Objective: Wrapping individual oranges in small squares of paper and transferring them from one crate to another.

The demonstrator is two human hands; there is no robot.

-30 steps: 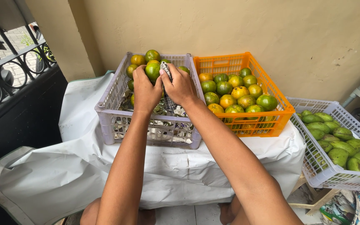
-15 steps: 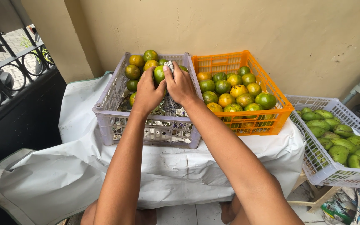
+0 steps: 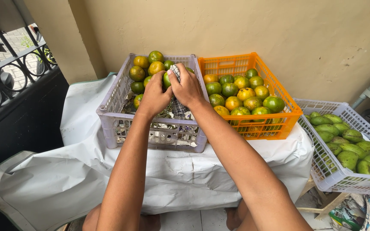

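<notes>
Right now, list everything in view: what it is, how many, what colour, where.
lilac crate: one, pale purple plastic, left on the covered table, crumpled paper inside.
citrus fruits in lilac crate: about eight showing, green to yellow-orange, piled at the far end.
orange crate: one, orange plastic, right of the lilac crate, touching it.
citrus fruits in orange crate: about a dozen, green and yellow.
white basket: one, white, lower right.
mangoes: many, green, in the white basket.
white sheet: one, draped over the table.
railing: black metal, far left.
wall: beige, behind.
checked cloth: one, dark and white, in the right hand.
left hand: holds a green fruit.
right hand: presses the cloth to that fruit.
</notes>
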